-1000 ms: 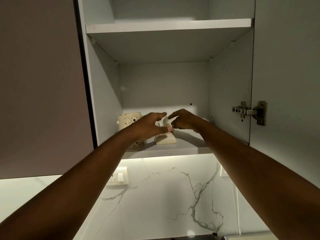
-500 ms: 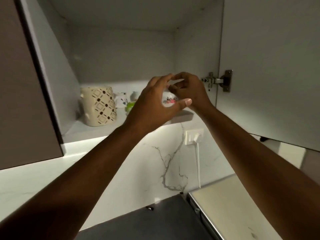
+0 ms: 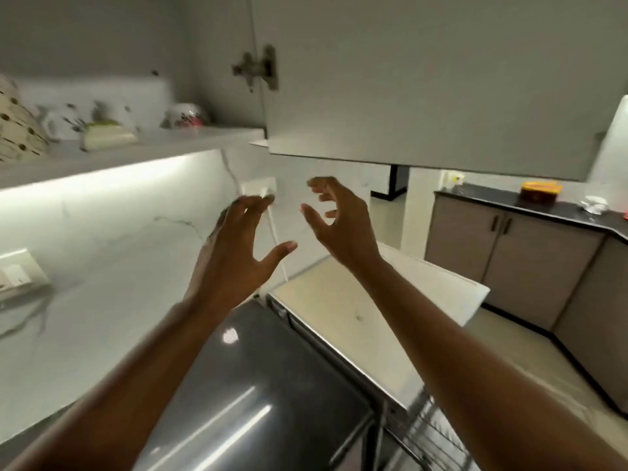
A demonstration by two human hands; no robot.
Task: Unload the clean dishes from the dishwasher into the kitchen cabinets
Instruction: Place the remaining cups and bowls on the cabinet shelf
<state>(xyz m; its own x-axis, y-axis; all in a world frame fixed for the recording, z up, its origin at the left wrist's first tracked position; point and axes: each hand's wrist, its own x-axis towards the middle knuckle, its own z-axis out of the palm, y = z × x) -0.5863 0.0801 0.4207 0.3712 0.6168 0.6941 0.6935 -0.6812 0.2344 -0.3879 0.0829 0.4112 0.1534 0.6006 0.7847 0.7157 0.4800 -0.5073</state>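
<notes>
Clean dishes sit on the white cabinet shelf (image 3: 204, 139) in my head view: a small white floral ceramic cup (image 3: 185, 115) near the shelf's right end, a blurred white floral mug (image 3: 68, 119) and a cream patterned holder (image 3: 18, 127) further left. My left hand (image 3: 234, 253) and right hand (image 3: 339, 222) hang below the shelf, fingers spread, holding nothing. I judge the cups light, hard, glazed-slick and breakable; I'd grip round the body. The wire dishwasher rack (image 3: 438, 433) shows bottom right, contents unreadable.
</notes>
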